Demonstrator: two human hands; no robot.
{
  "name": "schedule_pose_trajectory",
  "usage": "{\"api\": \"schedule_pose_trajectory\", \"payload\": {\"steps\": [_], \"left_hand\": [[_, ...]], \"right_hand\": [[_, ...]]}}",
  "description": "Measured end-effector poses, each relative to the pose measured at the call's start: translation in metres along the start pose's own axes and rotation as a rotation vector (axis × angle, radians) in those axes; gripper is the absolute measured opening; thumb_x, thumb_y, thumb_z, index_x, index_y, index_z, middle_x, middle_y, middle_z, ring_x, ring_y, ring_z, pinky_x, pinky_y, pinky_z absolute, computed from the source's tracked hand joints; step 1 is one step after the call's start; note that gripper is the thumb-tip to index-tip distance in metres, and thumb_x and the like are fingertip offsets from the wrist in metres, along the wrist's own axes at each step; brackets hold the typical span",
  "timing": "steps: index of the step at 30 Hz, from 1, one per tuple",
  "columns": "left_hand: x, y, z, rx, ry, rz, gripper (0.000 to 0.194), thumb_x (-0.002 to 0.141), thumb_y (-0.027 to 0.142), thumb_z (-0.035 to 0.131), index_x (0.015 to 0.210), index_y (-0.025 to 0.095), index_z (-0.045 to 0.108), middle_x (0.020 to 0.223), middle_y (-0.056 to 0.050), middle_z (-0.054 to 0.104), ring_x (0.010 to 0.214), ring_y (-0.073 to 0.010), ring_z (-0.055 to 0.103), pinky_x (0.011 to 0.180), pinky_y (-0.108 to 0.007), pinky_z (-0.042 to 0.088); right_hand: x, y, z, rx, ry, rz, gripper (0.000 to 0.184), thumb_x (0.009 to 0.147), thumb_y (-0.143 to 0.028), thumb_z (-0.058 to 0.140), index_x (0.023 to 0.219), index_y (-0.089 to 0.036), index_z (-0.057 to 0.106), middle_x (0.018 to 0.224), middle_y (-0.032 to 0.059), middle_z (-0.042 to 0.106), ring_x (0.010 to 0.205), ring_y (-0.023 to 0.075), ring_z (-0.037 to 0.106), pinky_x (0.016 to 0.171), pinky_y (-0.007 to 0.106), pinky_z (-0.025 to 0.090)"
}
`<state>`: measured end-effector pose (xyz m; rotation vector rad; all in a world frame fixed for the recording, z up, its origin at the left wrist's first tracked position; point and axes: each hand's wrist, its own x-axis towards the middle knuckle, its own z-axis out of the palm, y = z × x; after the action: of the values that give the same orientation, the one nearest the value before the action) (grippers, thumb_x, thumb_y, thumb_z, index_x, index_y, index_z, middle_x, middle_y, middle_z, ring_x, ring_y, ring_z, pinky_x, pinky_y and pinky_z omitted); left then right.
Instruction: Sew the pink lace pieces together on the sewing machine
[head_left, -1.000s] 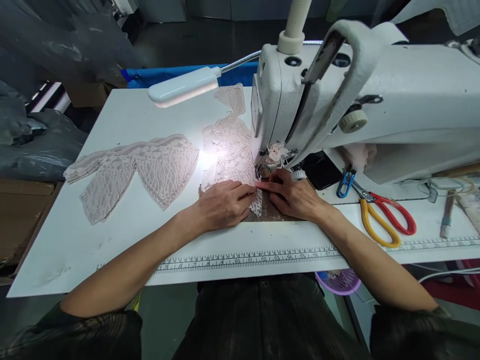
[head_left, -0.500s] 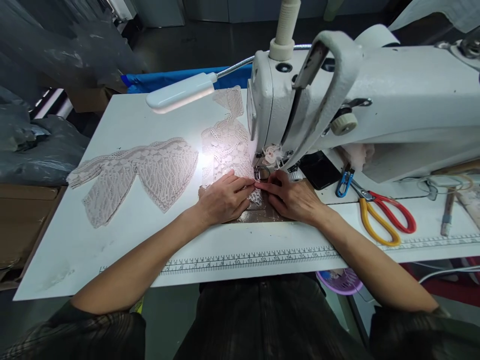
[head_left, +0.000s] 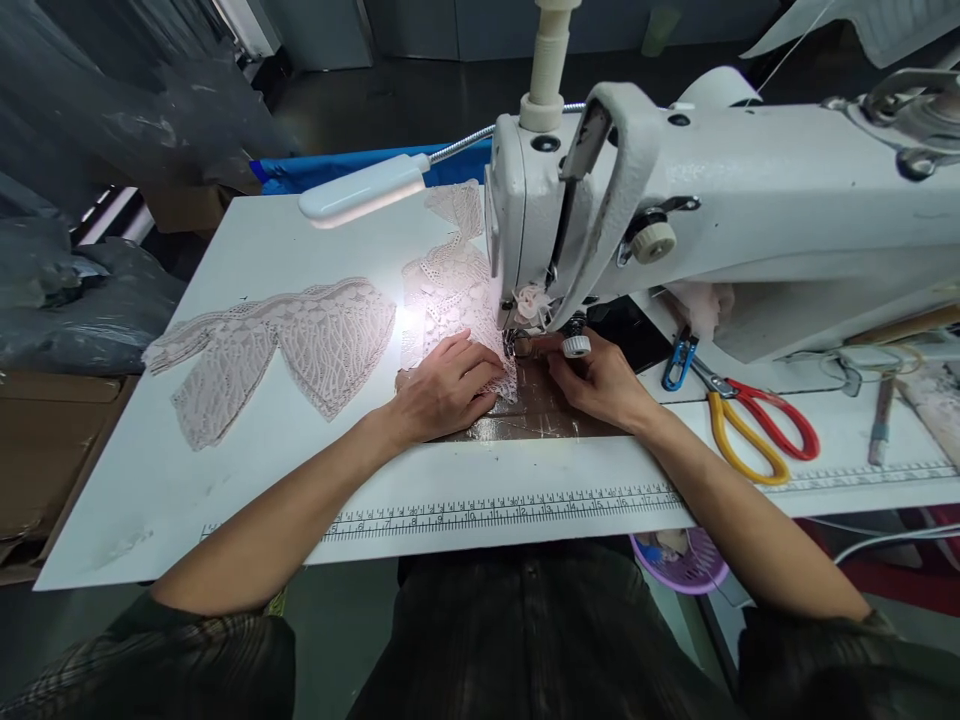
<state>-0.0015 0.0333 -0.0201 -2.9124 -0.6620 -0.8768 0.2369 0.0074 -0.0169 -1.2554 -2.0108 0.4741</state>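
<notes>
My left hand lies palm down on a pale lace piece, its fingers spread over the cloth just left of the needle area. That lace runs back along the left side of the sewing machine, under its lamp. Close to the presser foot, on the right, is my right hand. Its index finger points toward the foot, partly behind a white knob, and the thumb is apart from it; I see nothing held there. A second lace piece with pointed panels lies flat to the left.
Scissors with red and yellow handles and blue thread snips lie right of my right hand. A dark phone is under the machine arm. The lamp hangs low over the white table. A printed ruler runs along the front edge.
My right hand has moved right, away from my left fingertips, and its index finger now reaches beside the presser foot. The lace has shifted slightly back under the foot. The camera view has turned slightly.
</notes>
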Motion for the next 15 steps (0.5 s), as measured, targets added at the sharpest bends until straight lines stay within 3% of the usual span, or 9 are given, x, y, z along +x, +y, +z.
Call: {"api": "schedule_pose_trajectory", "payload": {"steps": [5, 9, 15], "left_hand": [[0.0015, -0.0007, -0.0010, -0.003, -0.010, 0.080, 0.010, 0.093, 0.016, 0.058, 0.086, 0.016, 0.064, 0.091, -0.003, 0.073, 0.077, -0.0125, 0.064, 0.094, -0.040, 0.054], [0.0010, -0.0017, -0.0016, -0.045, -0.014, 0.054, 0.009, 0.094, 0.016, 0.058, 0.088, 0.018, 0.065, 0.093, -0.004, 0.073, 0.080, -0.0131, 0.066, 0.091, -0.039, 0.055], [0.0010, -0.0028, -0.0025, -0.135, 0.125, -0.103, 0.007, 0.092, 0.018, 0.061, 0.088, 0.016, 0.065, 0.092, -0.007, 0.072, 0.082, -0.0141, 0.068, 0.071, -0.028, 0.059]], "right_hand": [[0.0004, 0.0007, 0.0009, -0.034, -0.006, -0.008, 0.024, 0.086, -0.016, 0.048, 0.080, -0.019, 0.072, 0.087, 0.0070, 0.066, 0.082, 0.0184, 0.062, 0.073, 0.031, 0.050], [-0.0009, 0.0021, 0.0026, -0.061, -0.046, -0.036, 0.024, 0.086, -0.017, 0.048, 0.085, -0.018, 0.072, 0.088, 0.0068, 0.066, 0.079, 0.0172, 0.061, 0.072, 0.030, 0.048], [-0.0003, 0.0010, 0.0017, -0.085, -0.019, -0.063, 0.026, 0.089, -0.017, 0.048, 0.096, -0.017, 0.073, 0.091, 0.0069, 0.065, 0.080, 0.0167, 0.060, 0.074, 0.029, 0.048]]}}
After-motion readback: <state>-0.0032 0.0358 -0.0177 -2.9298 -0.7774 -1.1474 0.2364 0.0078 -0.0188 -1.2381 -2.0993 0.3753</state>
